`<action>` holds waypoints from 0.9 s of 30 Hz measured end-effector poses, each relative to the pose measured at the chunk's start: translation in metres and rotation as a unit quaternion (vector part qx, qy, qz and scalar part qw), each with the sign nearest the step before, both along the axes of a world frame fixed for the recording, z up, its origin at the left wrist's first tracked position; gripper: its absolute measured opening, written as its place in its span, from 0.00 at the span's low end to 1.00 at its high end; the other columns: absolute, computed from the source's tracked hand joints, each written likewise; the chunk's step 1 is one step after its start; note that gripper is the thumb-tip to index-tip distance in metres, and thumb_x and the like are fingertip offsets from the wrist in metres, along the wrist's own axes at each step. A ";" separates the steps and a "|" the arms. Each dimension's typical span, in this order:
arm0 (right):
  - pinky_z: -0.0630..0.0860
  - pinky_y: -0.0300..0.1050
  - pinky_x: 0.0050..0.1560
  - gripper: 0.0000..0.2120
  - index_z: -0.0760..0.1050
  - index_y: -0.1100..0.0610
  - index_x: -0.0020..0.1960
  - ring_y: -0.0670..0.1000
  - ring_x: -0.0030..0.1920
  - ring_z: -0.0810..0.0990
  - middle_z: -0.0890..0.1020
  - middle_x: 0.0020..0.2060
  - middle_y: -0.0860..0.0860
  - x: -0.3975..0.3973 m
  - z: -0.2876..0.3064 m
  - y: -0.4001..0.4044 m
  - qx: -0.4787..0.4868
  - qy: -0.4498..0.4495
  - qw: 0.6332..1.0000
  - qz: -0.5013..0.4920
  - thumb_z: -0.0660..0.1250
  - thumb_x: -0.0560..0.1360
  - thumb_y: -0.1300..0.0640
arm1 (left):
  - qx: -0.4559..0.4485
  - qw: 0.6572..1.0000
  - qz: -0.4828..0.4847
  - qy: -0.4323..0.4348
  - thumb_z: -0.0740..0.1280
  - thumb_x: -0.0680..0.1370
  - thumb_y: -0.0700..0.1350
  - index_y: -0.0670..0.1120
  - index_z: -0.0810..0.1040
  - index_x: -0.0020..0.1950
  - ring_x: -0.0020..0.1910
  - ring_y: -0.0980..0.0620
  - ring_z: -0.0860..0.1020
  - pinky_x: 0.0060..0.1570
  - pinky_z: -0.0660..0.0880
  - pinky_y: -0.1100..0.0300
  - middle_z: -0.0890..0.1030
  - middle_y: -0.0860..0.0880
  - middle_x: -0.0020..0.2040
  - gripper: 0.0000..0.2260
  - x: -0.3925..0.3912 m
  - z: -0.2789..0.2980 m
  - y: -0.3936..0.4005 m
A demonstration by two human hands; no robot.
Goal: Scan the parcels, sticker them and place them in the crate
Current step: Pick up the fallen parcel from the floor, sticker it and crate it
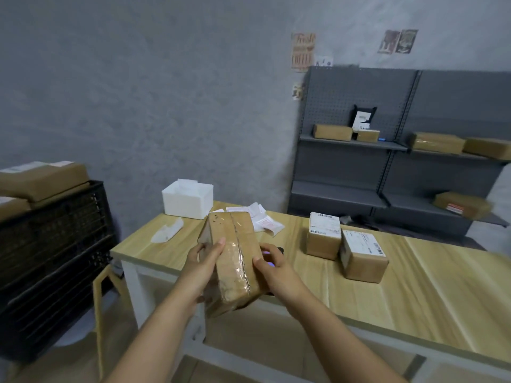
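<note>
We've got the taped parcel [232, 261] up over the table [414, 286] edge, left hand [206, 261] gripping its left side, right hand [269, 265] curled round what looks like a scanner against its right side. No label showing on this face, so we should probably flip it till the barcode faces the scanner, then sticker it and drop it in the black crate [55, 244] on our left.

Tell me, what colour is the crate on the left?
Black crate, seen best in the head view.

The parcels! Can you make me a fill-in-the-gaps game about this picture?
1. The held parcel is gripped by ____ hands, the left hand and the right hand.
2. ____ labelled parcels stand on the table, right of the hands.
3. The crate on the left is ____ in colour.

Missing words: two; two; black
</note>
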State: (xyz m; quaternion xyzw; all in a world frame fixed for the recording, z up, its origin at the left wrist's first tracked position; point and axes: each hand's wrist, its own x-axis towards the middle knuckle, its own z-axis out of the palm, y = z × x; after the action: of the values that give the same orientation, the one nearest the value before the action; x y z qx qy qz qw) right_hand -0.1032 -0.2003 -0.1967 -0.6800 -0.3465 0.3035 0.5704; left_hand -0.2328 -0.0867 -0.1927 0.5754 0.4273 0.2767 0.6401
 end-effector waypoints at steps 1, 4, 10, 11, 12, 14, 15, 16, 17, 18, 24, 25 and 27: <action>0.78 0.55 0.57 0.16 0.69 0.44 0.65 0.50 0.53 0.81 0.79 0.53 0.43 0.001 0.003 0.006 0.002 -0.010 1.000 -0.010 0.61 0.79 0.54 | 0.008 1.000 0.000 0.011 0.69 0.65 0.71 0.59 0.64 0.72 0.58 0.44 0.76 0.59 0.73 0.43 0.76 0.49 0.65 0.39 0.005 0.002 0.007; 0.79 0.57 0.55 0.19 0.66 0.42 0.66 0.52 0.52 0.81 0.79 0.50 0.42 0.007 0.011 0.021 0.018 -0.036 0.999 -0.029 0.62 0.78 0.55 | 0.037 0.998 -0.012 0.039 0.67 0.63 0.73 0.57 0.61 0.74 0.59 0.43 0.75 0.59 0.73 0.47 0.74 0.48 0.67 0.43 0.020 0.010 0.026; 0.79 0.49 0.56 0.26 0.62 0.40 0.66 0.46 0.58 0.78 0.74 0.58 0.41 0.035 0.026 0.052 0.044 -0.013 0.999 0.006 0.70 0.73 0.44 | 0.067 0.997 -0.018 0.021 0.61 0.76 0.64 0.54 0.65 0.70 0.48 0.51 0.79 0.39 0.77 0.54 0.79 0.53 0.53 0.26 0.051 0.020 0.065; 0.80 0.47 0.54 0.25 0.62 0.40 0.63 0.46 0.57 0.78 0.74 0.57 0.41 0.040 0.028 0.057 0.040 -0.025 0.999 0.013 0.71 0.72 0.42 | 0.073 0.997 -0.009 0.015 0.64 0.77 0.58 0.53 0.64 0.70 0.45 0.52 0.80 0.36 0.77 0.56 0.79 0.52 0.50 0.24 0.055 0.021 0.070; 0.80 0.47 0.54 0.27 0.62 0.41 0.61 0.47 0.57 0.78 0.74 0.58 0.43 0.045 0.030 0.062 0.030 -0.047 0.998 0.013 0.72 0.69 0.41 | 0.083 0.996 -0.004 0.013 0.66 0.77 0.52 0.53 0.64 0.70 0.43 0.53 0.81 0.34 0.76 0.58 0.80 0.52 0.49 0.23 0.058 0.022 0.073; 0.80 0.52 0.56 0.36 0.62 0.47 0.66 0.52 0.60 0.77 0.72 0.61 0.49 0.054 0.032 0.075 0.005 -0.086 0.996 0.003 0.75 0.65 0.38 | 0.102 0.995 0.004 0.010 0.68 0.77 0.45 0.52 0.64 0.69 0.42 0.55 0.81 0.32 0.76 0.61 0.80 0.52 0.49 0.22 0.065 0.026 0.079; 0.79 0.54 0.57 0.40 0.61 0.49 0.68 0.54 0.61 0.76 0.71 0.62 0.51 0.059 0.033 0.082 -0.004 -0.090 0.996 -0.004 0.75 0.64 0.38 | 0.110 0.994 0.010 0.005 0.68 0.76 0.42 0.51 0.65 0.68 0.41 0.55 0.81 0.32 0.75 0.62 0.80 0.52 0.49 0.22 0.068 0.028 0.083; 0.78 0.55 0.57 0.41 0.60 0.50 0.69 0.55 0.61 0.76 0.71 0.63 0.51 0.064 0.034 0.089 -0.003 -0.083 0.997 -0.008 0.75 0.64 0.39 | 0.116 0.993 0.016 -0.004 0.68 0.76 0.40 0.50 0.66 0.67 0.42 0.54 0.81 0.34 0.76 0.61 0.79 0.51 0.49 0.22 0.070 0.030 0.087; 0.78 0.55 0.57 0.39 0.61 0.50 0.69 0.55 0.60 0.77 0.73 0.62 0.52 0.068 0.035 0.094 0.006 -0.066 0.998 -0.009 0.75 0.65 0.40 | 0.121 0.992 0.023 -0.013 0.68 0.76 0.39 0.50 0.66 0.68 0.44 0.53 0.81 0.36 0.77 0.59 0.78 0.50 0.50 0.22 0.072 0.032 0.093; 0.79 0.54 0.56 0.35 0.63 0.49 0.67 0.54 0.58 0.80 0.75 0.61 0.52 0.072 0.035 0.098 0.021 -0.039 0.999 -0.006 0.75 0.67 0.42 | 0.124 0.991 0.033 -0.021 0.68 0.76 0.39 0.49 0.66 0.68 0.45 0.52 0.80 0.39 0.77 0.58 0.78 0.49 0.51 0.23 0.073 0.034 0.099; 0.81 0.45 0.43 0.27 0.70 0.46 0.65 0.49 0.49 0.85 0.84 0.54 0.48 0.081 0.018 0.114 0.028 0.084 0.995 0.048 0.71 0.69 0.39 | 0.057 0.998 -0.007 -0.002 0.67 0.77 0.53 0.50 0.68 0.68 0.46 0.50 0.83 0.46 0.79 0.51 0.84 0.50 0.49 0.21 0.071 0.026 0.133; 0.81 0.49 0.49 0.29 0.69 0.46 0.66 0.50 0.51 0.84 0.84 0.55 0.48 0.082 0.012 0.118 0.024 0.091 0.994 0.058 0.71 0.68 0.38 | 0.031 0.999 -0.031 -0.010 0.66 0.77 0.55 0.49 0.68 0.68 0.48 0.48 0.83 0.49 0.79 0.48 0.84 0.48 0.51 0.21 0.072 0.023 0.138; 0.78 0.55 0.59 0.31 0.69 0.47 0.67 0.50 0.54 0.84 0.84 0.55 0.48 0.083 0.001 0.126 0.014 0.114 0.990 0.078 0.70 0.68 0.37 | -0.015 0.997 -0.067 -0.038 0.65 0.78 0.58 0.49 0.70 0.67 0.53 0.43 0.82 0.58 0.76 0.40 0.83 0.46 0.55 0.22 0.075 0.015 0.150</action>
State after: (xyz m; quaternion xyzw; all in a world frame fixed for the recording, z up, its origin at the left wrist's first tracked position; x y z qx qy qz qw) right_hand -0.0201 -0.0739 -0.1958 -0.6037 -0.3353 0.4179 0.5903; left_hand -0.1573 0.0635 -0.1776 0.5820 0.3674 0.2487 0.6815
